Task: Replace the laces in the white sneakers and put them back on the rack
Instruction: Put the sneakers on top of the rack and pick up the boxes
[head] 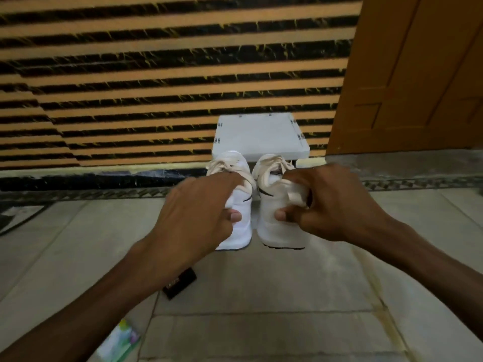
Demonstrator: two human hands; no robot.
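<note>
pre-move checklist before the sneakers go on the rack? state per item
1. Left hand grips the left sneaker: ok.
2. Right hand grips the right sneaker: ok.
3. Laces present in both sneakers: ok. Whether they are tied off: cannot tell.
4. Rack straight ahead of the toes: ok.
5. Space under the rack's top: cannot tell, hidden behind the sneakers.
6. Black object and packet on the floor lie nearer the person, out of the path: ok.
</note>
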